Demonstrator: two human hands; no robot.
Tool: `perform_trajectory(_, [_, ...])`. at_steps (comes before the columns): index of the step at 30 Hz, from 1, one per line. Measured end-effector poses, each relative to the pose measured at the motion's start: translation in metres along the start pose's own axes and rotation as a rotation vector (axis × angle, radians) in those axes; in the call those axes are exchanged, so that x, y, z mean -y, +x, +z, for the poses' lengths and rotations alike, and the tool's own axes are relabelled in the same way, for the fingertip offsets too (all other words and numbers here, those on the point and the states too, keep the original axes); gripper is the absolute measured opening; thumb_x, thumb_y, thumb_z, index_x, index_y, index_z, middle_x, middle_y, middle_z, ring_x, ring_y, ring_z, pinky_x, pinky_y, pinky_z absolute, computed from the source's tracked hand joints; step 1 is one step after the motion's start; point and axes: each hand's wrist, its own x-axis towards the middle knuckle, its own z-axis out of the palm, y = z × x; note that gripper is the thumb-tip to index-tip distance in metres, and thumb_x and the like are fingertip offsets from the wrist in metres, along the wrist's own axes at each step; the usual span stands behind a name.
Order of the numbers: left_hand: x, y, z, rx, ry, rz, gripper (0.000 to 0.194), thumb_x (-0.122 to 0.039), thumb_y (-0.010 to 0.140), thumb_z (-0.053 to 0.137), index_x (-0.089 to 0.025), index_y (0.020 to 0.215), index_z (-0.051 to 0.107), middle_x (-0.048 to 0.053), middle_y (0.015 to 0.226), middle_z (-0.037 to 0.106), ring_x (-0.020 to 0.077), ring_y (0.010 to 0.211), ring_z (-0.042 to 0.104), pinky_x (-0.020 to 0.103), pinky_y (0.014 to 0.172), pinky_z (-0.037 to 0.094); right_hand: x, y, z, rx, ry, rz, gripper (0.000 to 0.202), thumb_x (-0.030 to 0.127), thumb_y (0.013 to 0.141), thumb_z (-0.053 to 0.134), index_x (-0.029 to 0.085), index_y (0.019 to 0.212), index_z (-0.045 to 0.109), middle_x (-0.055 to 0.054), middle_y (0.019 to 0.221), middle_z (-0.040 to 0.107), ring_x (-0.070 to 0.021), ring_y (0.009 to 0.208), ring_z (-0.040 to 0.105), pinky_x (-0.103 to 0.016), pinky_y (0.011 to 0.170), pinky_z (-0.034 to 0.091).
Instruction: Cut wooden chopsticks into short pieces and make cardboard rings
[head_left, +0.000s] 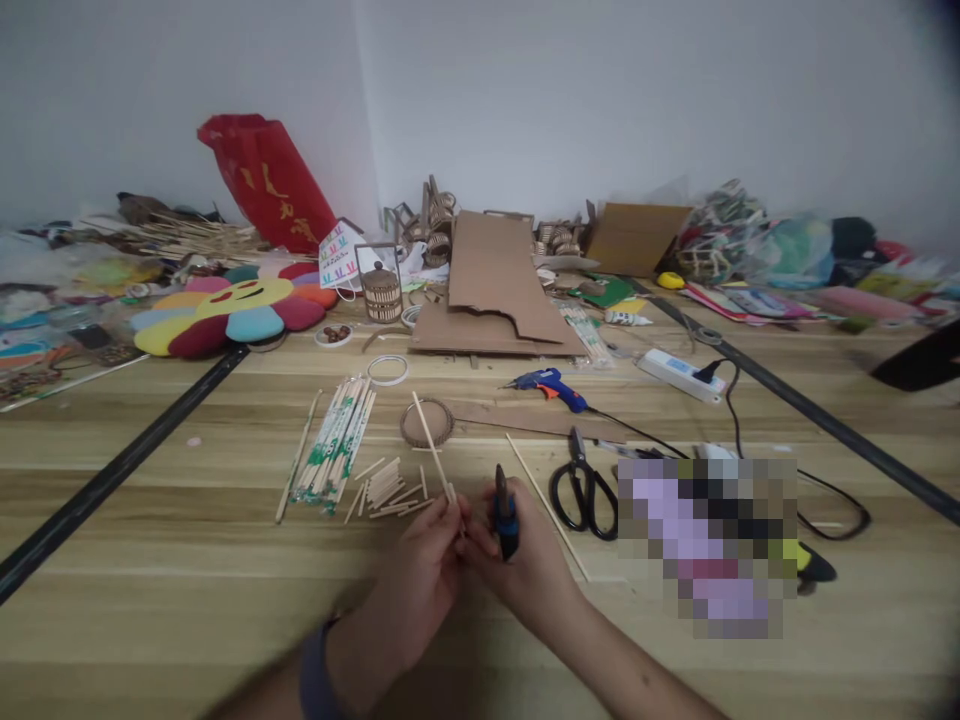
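Note:
My left hand (pixel 426 560) is closed on a thin wooden stick (pixel 429 440), which slants up and away from the fingertips. Close beside it, my right hand (pixel 529 550) is wrapped round a dark blue-handled tool (pixel 504 515) whose dark tip points away from me. The fingertips of both hands meet near the stick's lower end, where a short pale piece shows. Left of my hands lie several short cut sticks (pixel 386 483) and wrapped bundles of long sticks (pixel 335 440). A round woven ring (pixel 427 422) rests just beyond the held stick.
Black scissors (pixel 581 490) and a loose stick (pixel 547 507) lie to the right. Farther off are a blue glue gun (pixel 547 385) with its cord, cardboard (pixel 499 275), a power strip (pixel 681 374), a small woven bucket (pixel 382 292) and a flower cushion (pixel 240 312).

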Motion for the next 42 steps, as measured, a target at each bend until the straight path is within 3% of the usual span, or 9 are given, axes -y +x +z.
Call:
perform_trajectory(5, [-0.001, -0.006, 0.007, 0.033, 0.017, 0.016, 0.031, -0.047, 0.071, 0.077, -0.019, 0.071, 0.063, 0.000, 0.065, 0.064, 0.0145, 0.070, 0.057, 0.024, 0.071, 0.043, -0.003, 0.000, -0.001, -0.027, 0.000, 0.024, 0.038, 0.025, 0.066, 0.071, 0.021, 0.097, 0.049, 0.002, 0.080, 0.056, -0.0149, 0.067, 0.054, -0.027, 0.061, 0.044])
perform_trajectory(11, [-0.003, -0.006, 0.000, 0.006, -0.004, 0.010, 0.029, -0.043, 0.067, 0.081, -0.017, 0.070, 0.067, -0.001, 0.069, 0.063, 0.0128, 0.068, 0.053, 0.023, 0.066, 0.042, 0.006, 0.003, -0.004, 0.011, -0.005, 0.088, 0.041, 0.024, 0.063, 0.074, 0.022, 0.097, 0.051, 0.002, 0.078, 0.059, -0.0169, 0.070, 0.057, -0.028, 0.063, 0.046])
perform_trajectory(16, [-0.010, -0.002, -0.008, -0.076, 0.070, 0.194, 0.025, -0.043, 0.074, 0.076, -0.020, 0.081, 0.070, 0.005, 0.100, 0.069, 0.0216, 0.096, 0.057, 0.030, 0.081, 0.045, 0.010, 0.004, -0.014, 0.003, -0.312, -0.121, 0.021, 0.033, 0.077, 0.066, 0.021, 0.089, 0.054, -0.005, 0.083, 0.058, -0.0209, 0.075, 0.057, -0.032, 0.066, 0.044])
perform_trajectory(20, [-0.013, -0.005, -0.006, -0.012, 0.072, 0.236, 0.023, -0.043, 0.076, 0.075, -0.021, 0.079, 0.069, 0.004, 0.119, 0.066, 0.0236, 0.110, 0.053, 0.033, 0.091, 0.043, 0.010, 0.003, -0.019, -0.010, -0.507, -0.297, 0.011, 0.027, 0.085, 0.056, 0.020, 0.093, 0.057, -0.008, 0.084, 0.059, -0.0233, 0.079, 0.058, -0.033, 0.067, 0.044])
perform_trajectory(24, [-0.010, -0.011, -0.006, 0.053, 0.105, 0.269, 0.023, -0.040, 0.082, 0.071, -0.021, 0.070, 0.063, 0.001, 0.122, 0.065, 0.0233, 0.116, 0.051, 0.035, 0.099, 0.039, 0.009, 0.003, -0.019, -0.013, -0.571, -0.298, 0.011, 0.022, 0.082, 0.057, 0.019, 0.093, 0.058, -0.008, 0.084, 0.060, -0.0241, 0.077, 0.059, -0.032, 0.065, 0.043])
perform_trajectory(30, [-0.012, -0.008, -0.008, 0.027, 0.231, 0.293, 0.026, -0.044, 0.081, 0.070, -0.021, 0.070, 0.063, 0.004, 0.109, 0.069, 0.0247, 0.115, 0.053, 0.036, 0.102, 0.035, 0.011, 0.007, -0.021, 0.062, -0.356, -0.103, 0.017, 0.013, 0.076, 0.053, 0.020, 0.091, 0.056, -0.005, 0.083, 0.061, -0.0209, 0.076, 0.059, -0.029, 0.064, 0.042])
perform_trajectory(33, [-0.012, -0.006, -0.005, -0.028, 0.228, 0.229, 0.025, -0.045, 0.077, 0.073, -0.021, 0.073, 0.065, 0.003, 0.090, 0.070, 0.0232, 0.099, 0.059, 0.035, 0.094, 0.041, 0.015, 0.010, -0.024, 0.065, -0.197, 0.004, 0.009, 0.017, 0.076, 0.055, 0.021, 0.084, 0.053, 0.000, 0.074, 0.058, -0.0170, 0.067, 0.055, -0.026, 0.059, 0.040])
perform_trajectory(38, [-0.011, -0.004, -0.005, -0.101, 0.245, 0.134, 0.028, -0.047, 0.073, 0.075, -0.020, 0.078, 0.068, 0.001, 0.080, 0.068, 0.0190, 0.081, 0.060, 0.028, 0.075, 0.046, 0.020, 0.010, -0.024, 0.116, -0.092, -0.075, 0.020, 0.019, 0.070, 0.067, 0.022, 0.087, 0.056, -0.002, 0.087, 0.060, -0.0183, 0.080, 0.055, -0.029, 0.070, 0.044])
perform_trajectory(42, [-0.010, -0.004, -0.011, -0.044, 0.290, 0.043, 0.030, -0.046, 0.074, 0.075, -0.017, 0.079, 0.068, 0.001, 0.072, 0.065, 0.0138, 0.066, 0.055, 0.024, 0.063, 0.043, 0.019, 0.009, -0.024, 0.185, 0.138, 0.042, 0.023, 0.030, 0.076, 0.068, 0.022, 0.095, 0.059, -0.002, 0.086, 0.063, -0.0172, 0.076, 0.057, -0.030, 0.068, 0.045])
